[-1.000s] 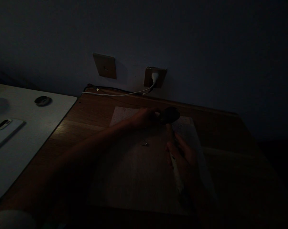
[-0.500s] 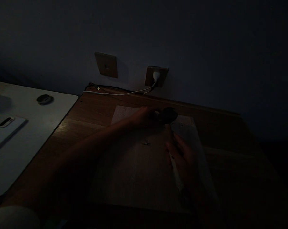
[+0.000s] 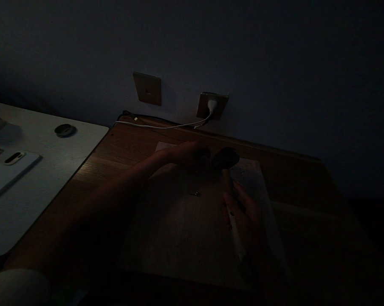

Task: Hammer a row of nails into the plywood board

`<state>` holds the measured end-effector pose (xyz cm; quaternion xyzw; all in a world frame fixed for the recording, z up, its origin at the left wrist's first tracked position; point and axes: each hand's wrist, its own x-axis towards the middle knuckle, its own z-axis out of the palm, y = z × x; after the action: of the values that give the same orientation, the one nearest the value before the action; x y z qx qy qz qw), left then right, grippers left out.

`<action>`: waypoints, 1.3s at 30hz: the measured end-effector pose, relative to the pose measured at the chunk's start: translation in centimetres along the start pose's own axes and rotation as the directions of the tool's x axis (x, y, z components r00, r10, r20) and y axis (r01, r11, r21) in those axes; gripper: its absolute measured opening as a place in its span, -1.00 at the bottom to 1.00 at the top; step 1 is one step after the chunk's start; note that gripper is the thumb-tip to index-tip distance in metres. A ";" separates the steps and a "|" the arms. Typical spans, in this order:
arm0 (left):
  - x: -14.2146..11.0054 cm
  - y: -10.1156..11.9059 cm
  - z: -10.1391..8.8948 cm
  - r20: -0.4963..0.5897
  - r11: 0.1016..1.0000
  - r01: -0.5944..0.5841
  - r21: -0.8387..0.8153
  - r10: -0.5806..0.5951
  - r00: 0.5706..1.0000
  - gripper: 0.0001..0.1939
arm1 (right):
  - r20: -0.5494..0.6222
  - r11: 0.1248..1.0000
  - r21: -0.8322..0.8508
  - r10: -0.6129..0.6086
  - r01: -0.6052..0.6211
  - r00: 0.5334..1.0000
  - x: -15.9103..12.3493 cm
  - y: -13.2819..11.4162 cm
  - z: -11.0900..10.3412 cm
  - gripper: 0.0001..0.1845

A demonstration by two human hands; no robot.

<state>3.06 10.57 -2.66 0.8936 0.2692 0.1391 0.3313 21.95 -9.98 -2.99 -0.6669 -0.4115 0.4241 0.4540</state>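
My right hand [image 3: 244, 208] is wrapped round the pale handle of a hammer [image 3: 225, 159], whose dark, thick head points toward the wall. Left of that head, my left hand [image 3: 189, 154] is low over the far part of a pale wooden board [image 3: 166, 238]. Its fingers are curled together in deep shadow, and whatever they pinch is too dark to make out. A small gap separates them from the hammer head. Thin, shiny metal pieces that look like nails [image 3: 195, 194] lie on the board, nearer to me than my left hand.
The board rests on a brown wooden tabletop [image 3: 98, 163] against the wall. A white plug [image 3: 212, 105] sits in a wall socket, its white cable [image 3: 160, 127] running left. On a white table [image 3: 52, 178] at the left are a phone [image 3: 16, 172] and a round dark object [image 3: 64, 130].
My left hand has moved slightly left, away from the hammer head, so the gap between them is wider. My right hand keeps its hold on the hammer. The view has shifted a little.
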 end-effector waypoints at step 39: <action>-0.1 -1.3 0.5 -0.084 0.990 -0.056 -0.128 0.045 0.995 -0.79 | 0.002 1.000 -0.010 -0.028 0.028 1.000 -0.2 -0.7 -0.1 -0.43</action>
<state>2.66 11.08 -3.96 0.8702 0.2501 0.2007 0.3742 21.82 -10.02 -2.29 -0.6630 -0.4233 0.4161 0.4562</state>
